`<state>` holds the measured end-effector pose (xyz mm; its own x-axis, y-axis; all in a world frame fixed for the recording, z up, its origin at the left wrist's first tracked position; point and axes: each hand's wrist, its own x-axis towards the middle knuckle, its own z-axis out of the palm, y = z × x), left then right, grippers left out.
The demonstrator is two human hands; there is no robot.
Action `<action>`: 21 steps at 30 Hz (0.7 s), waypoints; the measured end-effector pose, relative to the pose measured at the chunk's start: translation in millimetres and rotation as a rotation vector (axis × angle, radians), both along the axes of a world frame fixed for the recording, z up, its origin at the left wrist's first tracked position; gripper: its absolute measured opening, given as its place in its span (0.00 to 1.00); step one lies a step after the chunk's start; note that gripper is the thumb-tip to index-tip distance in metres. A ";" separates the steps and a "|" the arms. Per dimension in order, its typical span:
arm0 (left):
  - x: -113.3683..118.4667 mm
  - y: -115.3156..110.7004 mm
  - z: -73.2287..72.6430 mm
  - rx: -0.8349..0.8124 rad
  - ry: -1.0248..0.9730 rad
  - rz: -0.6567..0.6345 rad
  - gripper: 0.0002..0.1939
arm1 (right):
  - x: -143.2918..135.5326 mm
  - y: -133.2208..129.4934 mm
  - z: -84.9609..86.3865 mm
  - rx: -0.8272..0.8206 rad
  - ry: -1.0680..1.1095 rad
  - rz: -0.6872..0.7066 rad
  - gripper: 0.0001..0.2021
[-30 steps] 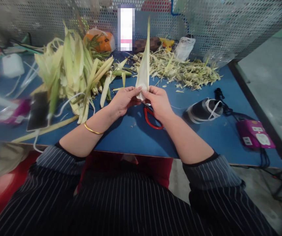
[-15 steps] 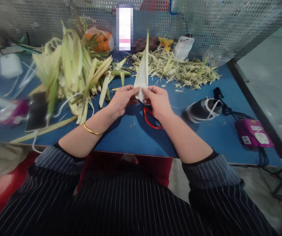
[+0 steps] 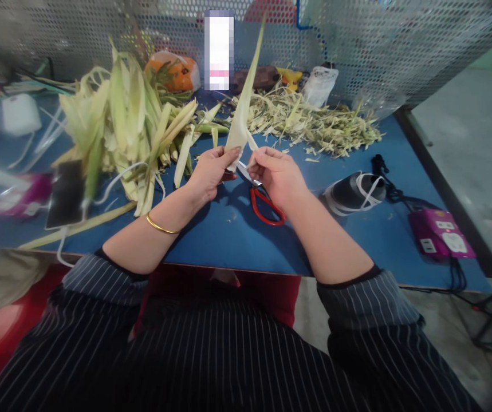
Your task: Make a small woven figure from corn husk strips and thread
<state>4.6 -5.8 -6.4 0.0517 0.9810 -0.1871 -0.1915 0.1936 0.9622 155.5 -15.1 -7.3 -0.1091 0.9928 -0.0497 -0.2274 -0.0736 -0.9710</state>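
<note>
A pale corn husk (image 3: 240, 117) stands upright between my hands, its thin green tip pointing up and away. My left hand (image 3: 213, 173) pinches the wide lower end between thumb and fingers. With its fingertips, my right hand (image 3: 278, 174) grips a narrow strip of the same husk, which splits off from the main piece to the right. Beneath my hands, scissors (image 3: 267, 207) with red handles lie on the blue table (image 3: 211, 234), their blades partly covered by my fingers.
A heap of whole corn husks (image 3: 125, 114) is at the left, shredded husk scraps (image 3: 318, 123) at the back right. A black spool-like object (image 3: 354, 193) and a purple power strip (image 3: 439, 232) sit to the right. A phone (image 3: 64, 194) with a white cable lies left. Perforated metal panel (image 3: 263, 40) behind.
My hands have moved slightly apart. The husk, whole between them before, now has a strip parting from its right side. More of the scissors shows.
</note>
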 end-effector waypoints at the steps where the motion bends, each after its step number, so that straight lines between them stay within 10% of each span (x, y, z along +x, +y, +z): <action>1: -0.7 0.4 1.1 -0.005 0.010 0.013 0.13 | 1.3 0.5 2.0 0.013 -0.022 -0.021 0.18; 13: -4.6 4.1 1.7 -0.130 -0.032 0.136 0.14 | 42.9 9.5 35.9 0.259 0.232 -0.263 0.09; 21: -5.0 4.3 9.2 -0.260 -0.107 0.199 0.10 | 73.2 20.0 45.6 0.300 -0.570 -0.384 0.25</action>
<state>-0.3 -1.5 2.8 -0.1031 0.8940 -0.4361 -0.3477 0.3783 0.8579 228.8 4.9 38.3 0.2095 0.9356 0.2844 0.3609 0.1963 -0.9117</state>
